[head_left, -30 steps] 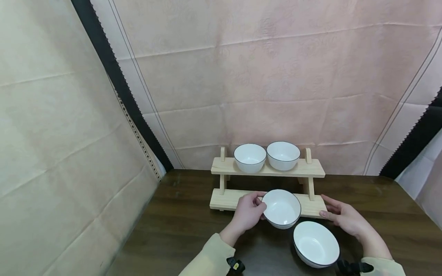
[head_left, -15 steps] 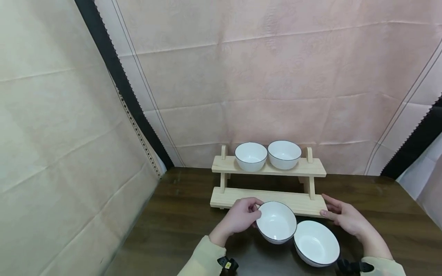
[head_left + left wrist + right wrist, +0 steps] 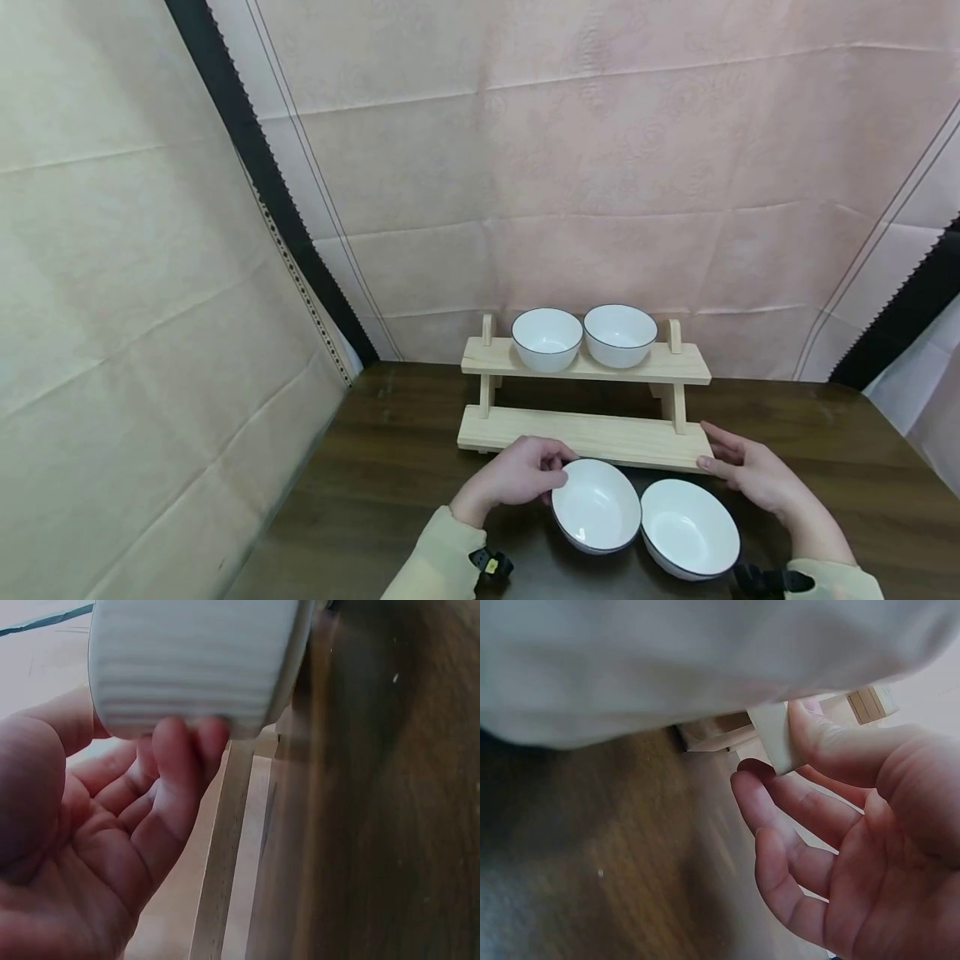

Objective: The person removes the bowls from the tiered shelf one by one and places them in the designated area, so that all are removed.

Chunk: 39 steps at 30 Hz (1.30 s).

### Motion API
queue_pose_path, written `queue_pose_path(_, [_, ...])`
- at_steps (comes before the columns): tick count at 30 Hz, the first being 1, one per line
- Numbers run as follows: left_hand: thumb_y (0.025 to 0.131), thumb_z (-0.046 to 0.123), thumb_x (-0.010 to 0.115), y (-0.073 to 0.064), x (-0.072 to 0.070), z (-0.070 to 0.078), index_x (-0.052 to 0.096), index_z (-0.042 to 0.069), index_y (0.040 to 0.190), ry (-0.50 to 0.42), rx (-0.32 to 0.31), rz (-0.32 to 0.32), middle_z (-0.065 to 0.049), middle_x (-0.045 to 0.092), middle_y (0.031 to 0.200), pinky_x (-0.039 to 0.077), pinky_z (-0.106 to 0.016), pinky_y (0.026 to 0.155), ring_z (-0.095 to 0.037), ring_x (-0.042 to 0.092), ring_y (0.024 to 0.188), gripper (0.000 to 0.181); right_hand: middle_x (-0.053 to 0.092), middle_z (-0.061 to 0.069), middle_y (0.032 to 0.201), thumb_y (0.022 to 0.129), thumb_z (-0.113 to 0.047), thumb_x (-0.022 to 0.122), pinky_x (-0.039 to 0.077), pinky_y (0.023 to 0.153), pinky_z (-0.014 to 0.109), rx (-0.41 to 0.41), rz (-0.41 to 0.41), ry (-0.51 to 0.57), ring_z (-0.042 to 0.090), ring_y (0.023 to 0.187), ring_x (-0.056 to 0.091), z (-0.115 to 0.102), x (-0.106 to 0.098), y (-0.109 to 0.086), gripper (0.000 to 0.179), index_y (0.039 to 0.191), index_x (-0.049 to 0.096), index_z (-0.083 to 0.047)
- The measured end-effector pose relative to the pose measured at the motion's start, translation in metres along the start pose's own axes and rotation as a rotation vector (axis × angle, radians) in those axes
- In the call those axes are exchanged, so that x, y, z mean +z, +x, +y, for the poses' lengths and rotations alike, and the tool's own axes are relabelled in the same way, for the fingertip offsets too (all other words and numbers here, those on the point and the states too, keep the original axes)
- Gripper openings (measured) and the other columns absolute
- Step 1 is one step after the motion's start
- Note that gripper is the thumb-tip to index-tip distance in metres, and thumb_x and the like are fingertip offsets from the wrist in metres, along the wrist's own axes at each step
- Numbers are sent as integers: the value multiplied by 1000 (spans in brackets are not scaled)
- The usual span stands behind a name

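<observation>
My left hand point(image 3: 516, 477) grips a white bowl point(image 3: 596, 507) with a dark rim, thumb at the rim and fingers against the outer wall. In the left wrist view the ribbed side of this bowl point(image 3: 195, 667) shows, with fingertips pressed to it. My right hand point(image 3: 753, 475) pinches the right end of the lower board of a two-tier pale wooden rack point(image 3: 585, 435). Seen from the right wrist, the thumb lies on top of the board end point(image 3: 774, 739) and fingers curl beneath. A second white bowl point(image 3: 690, 529) stands on the table just right of the held one.
Two more white bowls, a left one point(image 3: 547, 340) and a right one point(image 3: 619, 336), sit side by side on the rack's upper board. The dark wooden table point(image 3: 375, 500) ends at a pale cloth backdrop point(image 3: 600, 167) behind the rack.
My left hand has brought its bowl from over the rack's lower board back towards me and slightly left, beside the other table bowl. The right hand has stayed at the rack's end.
</observation>
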State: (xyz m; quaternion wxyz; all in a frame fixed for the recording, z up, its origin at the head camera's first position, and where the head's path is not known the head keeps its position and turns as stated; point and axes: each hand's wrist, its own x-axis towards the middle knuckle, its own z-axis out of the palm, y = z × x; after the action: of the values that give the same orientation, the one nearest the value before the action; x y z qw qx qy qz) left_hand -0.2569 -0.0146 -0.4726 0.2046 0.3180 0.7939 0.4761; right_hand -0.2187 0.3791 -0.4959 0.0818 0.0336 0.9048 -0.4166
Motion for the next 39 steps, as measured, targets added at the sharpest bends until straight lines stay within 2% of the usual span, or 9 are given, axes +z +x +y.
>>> queue_pose_path(9, [101,6,66,-1,-2,-5,75,3,128,44,-9,-58,6,60,73,56,-21,57,-7,60,58,28,55,41,152,108,-36,69,63,85,42,-2,-10,8,44,127,70,0,1,0,85,168,27,6])
queue_pose_path(20, [101,6,68,3,-3,-12,76,5,127,46,-28,-62,4,62,74,58,-26,59,-9,61,59,27,53,42,154,109,-37,68,61,82,35,-3,-6,-16,43,126,71,0,-2,1,84,169,26,6])
queue_pose_path(32, [103,8,67,5,0,-19,74,4,131,67,-3,-103,6,59,77,59,-23,61,-6,61,62,29,53,42,154,108,-37,68,60,82,35,7,-8,-13,40,123,72,1,0,1,85,168,27,6])
queue_pose_path(39, [103,9,68,4,2,-18,74,4,131,64,-12,-101,5,58,76,62,-26,63,-6,62,62,29,52,43,154,108,-35,69,63,85,41,8,-8,-8,42,125,71,0,0,1,85,168,27,6])
